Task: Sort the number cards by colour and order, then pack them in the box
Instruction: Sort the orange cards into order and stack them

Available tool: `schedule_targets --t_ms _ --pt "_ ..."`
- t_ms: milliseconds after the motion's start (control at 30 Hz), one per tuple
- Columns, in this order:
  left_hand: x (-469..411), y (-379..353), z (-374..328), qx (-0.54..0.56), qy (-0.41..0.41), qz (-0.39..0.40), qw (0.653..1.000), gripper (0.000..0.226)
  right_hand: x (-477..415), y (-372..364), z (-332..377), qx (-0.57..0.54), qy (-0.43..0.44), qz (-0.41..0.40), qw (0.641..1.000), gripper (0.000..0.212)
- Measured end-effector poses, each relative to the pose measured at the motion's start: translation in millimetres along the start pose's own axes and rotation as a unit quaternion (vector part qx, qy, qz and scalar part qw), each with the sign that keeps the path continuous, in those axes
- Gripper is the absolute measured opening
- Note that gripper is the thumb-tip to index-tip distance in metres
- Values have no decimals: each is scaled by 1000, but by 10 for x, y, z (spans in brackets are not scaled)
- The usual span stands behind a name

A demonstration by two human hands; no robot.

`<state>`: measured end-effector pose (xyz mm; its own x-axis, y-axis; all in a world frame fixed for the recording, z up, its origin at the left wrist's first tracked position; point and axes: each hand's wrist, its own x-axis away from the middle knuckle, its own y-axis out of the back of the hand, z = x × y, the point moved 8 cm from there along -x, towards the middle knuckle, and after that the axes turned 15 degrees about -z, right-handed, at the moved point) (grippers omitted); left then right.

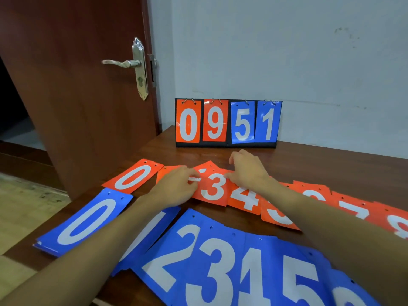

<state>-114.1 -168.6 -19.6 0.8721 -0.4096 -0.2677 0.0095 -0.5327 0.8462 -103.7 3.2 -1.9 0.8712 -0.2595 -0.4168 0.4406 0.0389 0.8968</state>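
brown door [66, 96] far left, worktop [309, 164] beside it. blue 0 card [86, 221] lies flat at the worktop's left end on a small blue stack, orange 0 card [134, 176] just behind it. left grip [176, 186] sits right of the orange 0 card, over a covered orange card [164, 173]. its fingers are curled, thumb and fingertips pinching a tucked orange card [193, 179] at the left edge of the orange 3 card [213, 188]; number unreadable. right grip [249, 171] rests on the upper part of the orange 3 card and orange 4 card [245, 200], fingers bent, thumb tip on the 3; cannot tell if it pinches or just presses. orange 5 card [278, 217] overlaps next, with more orange cards beyond the right forearm. near row overlapped: blue 1 card [150, 235], blue 2 card [181, 257], blue 3 card [218, 272], then 4, 5. scoreboard stand [227, 144] is upright at the back wall, reads 0 9 5 1, apart from both grips.
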Motion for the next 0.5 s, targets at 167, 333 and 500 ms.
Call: schedule_targets --t_ms 167,333,500 --pt "69 -53 -49 -4 3 34 999 44 80 9 66 -18 29 37 999 50" --pt "108 168 -9 -6 -12 -33 999 54 131 -58 60 30 67 85 994 57" --pt "91 113 304 -81 8 30 996 46 133 -115 53 13 55 93 994 57"
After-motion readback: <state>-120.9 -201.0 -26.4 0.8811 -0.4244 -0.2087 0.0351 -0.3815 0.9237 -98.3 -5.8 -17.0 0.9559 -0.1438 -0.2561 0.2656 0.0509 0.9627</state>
